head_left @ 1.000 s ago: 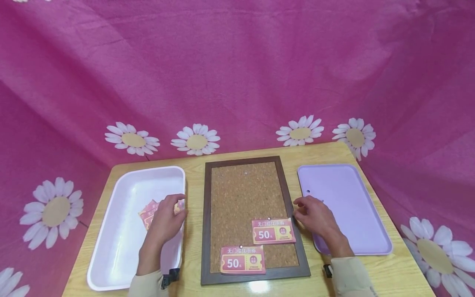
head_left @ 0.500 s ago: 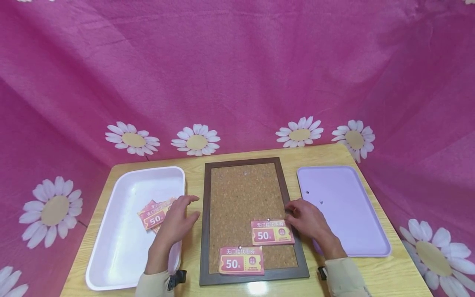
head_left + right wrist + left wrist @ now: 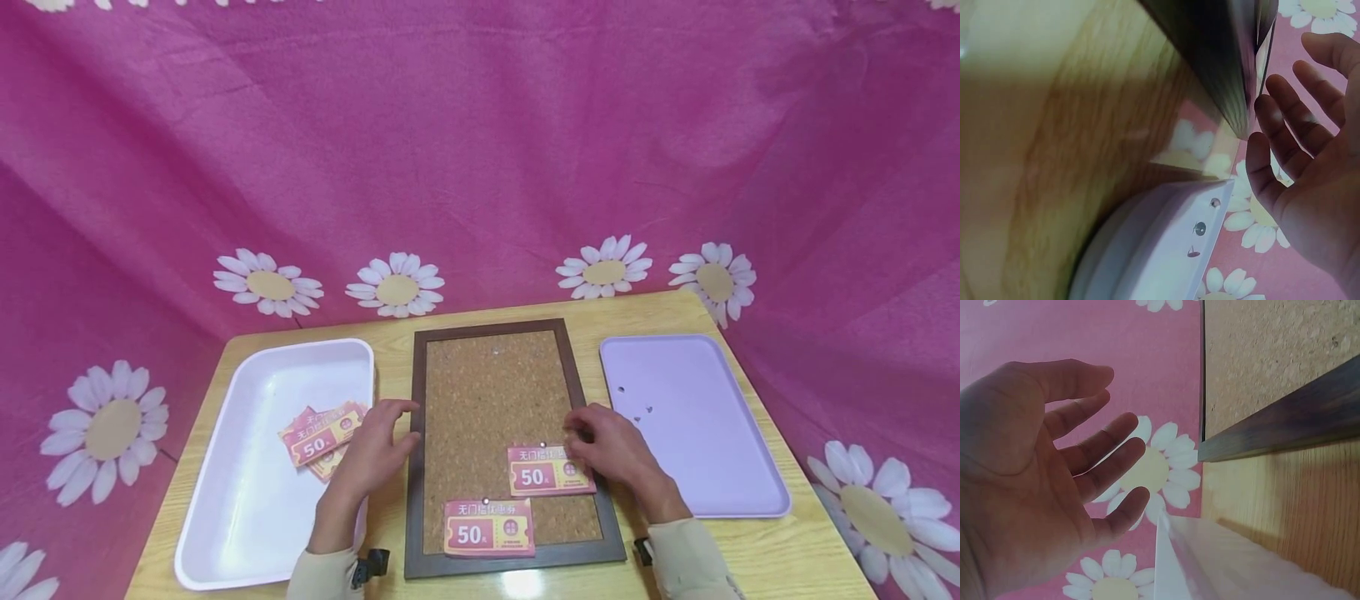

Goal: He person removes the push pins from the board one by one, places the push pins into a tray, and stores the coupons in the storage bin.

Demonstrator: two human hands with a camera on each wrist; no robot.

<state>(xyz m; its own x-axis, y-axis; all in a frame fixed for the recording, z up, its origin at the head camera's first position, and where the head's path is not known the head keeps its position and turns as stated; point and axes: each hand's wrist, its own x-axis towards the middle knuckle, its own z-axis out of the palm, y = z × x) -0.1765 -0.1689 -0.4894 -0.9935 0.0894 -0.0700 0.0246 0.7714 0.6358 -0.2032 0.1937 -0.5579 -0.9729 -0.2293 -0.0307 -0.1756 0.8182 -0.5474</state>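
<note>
Left hand, thumb and fingers spread in a loose curve, at the left edge of the framed corkboard; right hand, fingers likewise apart, over the right end of the upper coupon, contact not something I can tell. I see the lower coupon by the board's near edge, a coupon pile in the white tub at the table's left, and pushpins near the lilac tray's left edge.

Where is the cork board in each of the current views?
Head: cork board, lower centre.
Left wrist: its cork face, upper right.
Right wrist: its dark frame, top, right of centre.
Shared landmark: the wooden tabletop, in all three.
</note>
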